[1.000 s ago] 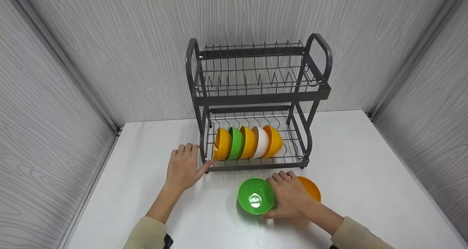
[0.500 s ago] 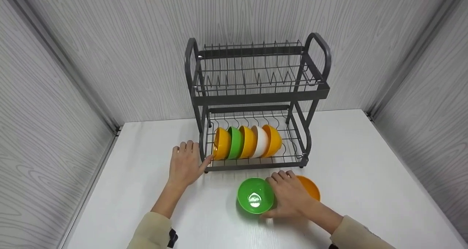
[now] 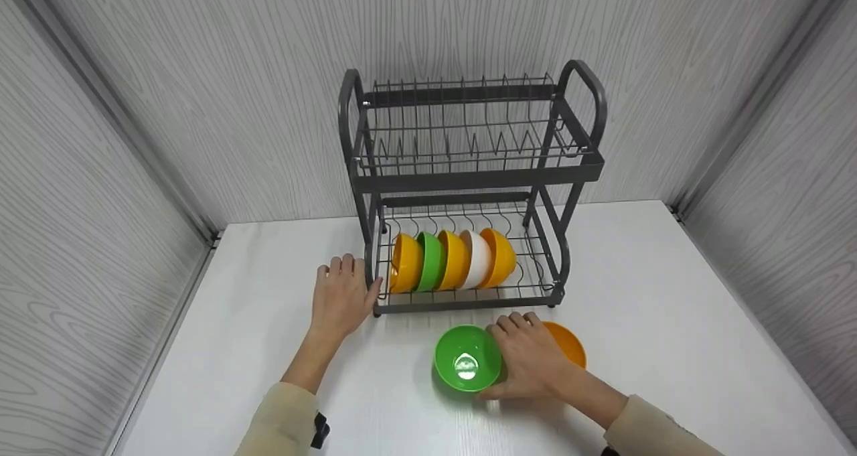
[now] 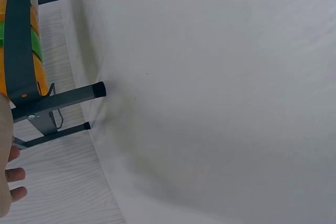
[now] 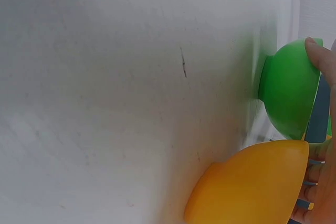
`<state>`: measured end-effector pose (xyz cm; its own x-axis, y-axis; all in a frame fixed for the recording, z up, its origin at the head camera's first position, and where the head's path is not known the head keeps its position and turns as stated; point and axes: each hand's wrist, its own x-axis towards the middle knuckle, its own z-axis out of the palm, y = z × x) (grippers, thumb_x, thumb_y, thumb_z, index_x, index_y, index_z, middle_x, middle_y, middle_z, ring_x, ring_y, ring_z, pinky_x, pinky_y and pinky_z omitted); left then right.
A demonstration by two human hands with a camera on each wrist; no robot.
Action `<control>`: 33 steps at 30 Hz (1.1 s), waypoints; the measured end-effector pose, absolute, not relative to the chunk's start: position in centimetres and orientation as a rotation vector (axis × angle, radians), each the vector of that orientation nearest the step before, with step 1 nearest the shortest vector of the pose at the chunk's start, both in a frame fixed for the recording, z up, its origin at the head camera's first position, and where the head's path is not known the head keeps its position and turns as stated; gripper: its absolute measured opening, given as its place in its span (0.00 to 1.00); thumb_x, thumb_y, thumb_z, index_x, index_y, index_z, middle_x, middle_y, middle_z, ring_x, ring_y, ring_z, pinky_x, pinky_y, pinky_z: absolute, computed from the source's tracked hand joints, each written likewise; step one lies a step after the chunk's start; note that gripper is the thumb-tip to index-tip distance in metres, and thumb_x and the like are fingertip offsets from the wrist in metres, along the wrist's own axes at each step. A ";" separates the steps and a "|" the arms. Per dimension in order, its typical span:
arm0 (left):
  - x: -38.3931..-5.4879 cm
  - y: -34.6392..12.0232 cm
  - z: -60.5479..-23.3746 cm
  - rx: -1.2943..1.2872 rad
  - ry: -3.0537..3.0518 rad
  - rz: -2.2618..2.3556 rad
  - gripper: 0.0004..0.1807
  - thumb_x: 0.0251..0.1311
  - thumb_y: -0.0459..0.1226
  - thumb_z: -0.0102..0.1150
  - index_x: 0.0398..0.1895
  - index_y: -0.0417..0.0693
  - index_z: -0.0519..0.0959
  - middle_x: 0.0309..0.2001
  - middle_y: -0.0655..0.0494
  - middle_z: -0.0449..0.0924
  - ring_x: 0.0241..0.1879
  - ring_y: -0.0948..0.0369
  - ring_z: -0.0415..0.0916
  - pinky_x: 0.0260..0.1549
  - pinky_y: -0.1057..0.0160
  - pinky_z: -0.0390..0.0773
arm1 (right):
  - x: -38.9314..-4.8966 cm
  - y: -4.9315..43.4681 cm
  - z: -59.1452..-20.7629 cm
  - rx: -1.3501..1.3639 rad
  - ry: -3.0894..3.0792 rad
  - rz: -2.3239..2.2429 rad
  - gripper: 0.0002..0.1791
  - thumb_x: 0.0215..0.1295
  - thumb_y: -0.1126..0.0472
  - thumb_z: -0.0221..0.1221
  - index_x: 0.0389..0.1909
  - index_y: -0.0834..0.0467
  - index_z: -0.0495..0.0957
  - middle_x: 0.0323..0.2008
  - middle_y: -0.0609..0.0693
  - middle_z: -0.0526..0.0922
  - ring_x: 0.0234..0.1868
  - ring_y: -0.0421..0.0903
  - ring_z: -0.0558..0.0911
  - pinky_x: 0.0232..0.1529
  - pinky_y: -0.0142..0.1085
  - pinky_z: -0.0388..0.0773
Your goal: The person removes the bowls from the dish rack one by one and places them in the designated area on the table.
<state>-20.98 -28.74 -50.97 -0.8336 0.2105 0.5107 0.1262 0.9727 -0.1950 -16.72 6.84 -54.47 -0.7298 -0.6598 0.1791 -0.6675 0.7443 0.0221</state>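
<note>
In the head view, my left hand (image 3: 340, 298) is at the left front post of a dark two-tier dish rack (image 3: 469, 304), its thumb on the right side and its fingers on the left. The left wrist view shows that hand (image 4: 5, 156) only at the edge. On the table, my right hand (image 3: 529, 355) holds the right side of an upright green bowl (image 3: 467, 357), thumb in front and fingers behind. An orange bowl (image 3: 568, 343) stands just right, partly hidden by this hand. The right wrist view shows the thumb on the green bowl (image 5: 291, 85).
On the lower tier a row of tilted bowls (image 3: 454, 262) stands on edge: orange, green, orange, white, orange. The wire upper tier (image 3: 469, 134) rises above it. Grained panels (image 3: 281, 94) enclose the white table (image 3: 669, 322) at the back and both sides.
My left thumb has drawn back from the rack's front corner and the leftmost bowl towards the post. The right hand and the green bowl have stayed put.
</note>
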 end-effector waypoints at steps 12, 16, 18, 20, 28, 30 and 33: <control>-20.9 -28.7 -51.2 -0.202 -2.557 0.261 0.25 0.71 0.54 0.61 0.48 0.39 0.78 0.44 0.41 0.82 0.44 0.46 0.80 0.42 0.50 0.81 | -16.7 6.9 -54.5 1.059 -2.763 0.100 0.62 0.36 0.07 0.58 0.58 0.54 0.77 0.48 0.50 0.82 0.51 0.51 0.78 0.56 0.50 0.77; -20.9 -28.7 -51.2 -0.205 -2.536 0.272 0.25 0.70 0.54 0.62 0.47 0.39 0.78 0.44 0.41 0.82 0.44 0.46 0.80 0.41 0.50 0.81 | -16.8 6.9 -54.6 1.055 -2.764 0.095 0.62 0.36 0.07 0.58 0.58 0.54 0.77 0.48 0.50 0.82 0.51 0.51 0.78 0.56 0.50 0.77; -21.0 -28.7 -51.3 -0.211 -2.519 0.282 0.25 0.70 0.54 0.63 0.46 0.39 0.78 0.43 0.42 0.82 0.43 0.46 0.79 0.41 0.50 0.81 | -16.8 6.9 -54.6 1.054 -2.759 0.094 0.62 0.35 0.07 0.59 0.58 0.54 0.76 0.47 0.50 0.82 0.51 0.51 0.78 0.55 0.50 0.77; -21.0 -28.7 -51.3 -0.215 -2.506 0.300 0.25 0.69 0.54 0.63 0.45 0.39 0.77 0.43 0.42 0.82 0.43 0.47 0.79 0.40 0.51 0.80 | -16.7 6.9 -54.6 1.052 -2.752 0.090 0.62 0.35 0.08 0.60 0.58 0.54 0.77 0.46 0.50 0.82 0.50 0.51 0.78 0.54 0.49 0.77; -21.1 -28.7 -51.4 -0.209 -2.514 0.316 0.25 0.69 0.54 0.63 0.45 0.39 0.77 0.43 0.42 0.82 0.43 0.47 0.79 0.41 0.51 0.81 | -16.4 7.0 -54.4 1.060 -2.756 0.029 0.69 0.35 0.08 0.60 0.68 0.56 0.73 0.51 0.52 0.82 0.52 0.52 0.78 0.55 0.49 0.77; -21.1 -28.7 -51.4 -0.205 -2.521 0.313 0.25 0.69 0.54 0.63 0.46 0.39 0.78 0.43 0.42 0.82 0.43 0.47 0.79 0.41 0.51 0.81 | -16.3 7.1 -54.2 1.069 -2.750 0.029 0.70 0.35 0.09 0.62 0.70 0.57 0.72 0.52 0.53 0.82 0.53 0.52 0.79 0.54 0.49 0.77; -21.0 -28.6 -51.4 -0.203 -2.529 0.307 0.25 0.69 0.54 0.63 0.45 0.39 0.78 0.43 0.42 0.82 0.42 0.47 0.79 0.41 0.51 0.82 | -16.2 7.2 -53.6 1.082 -2.722 0.025 0.69 0.35 0.11 0.64 0.71 0.56 0.72 0.52 0.53 0.82 0.53 0.52 0.79 0.53 0.49 0.78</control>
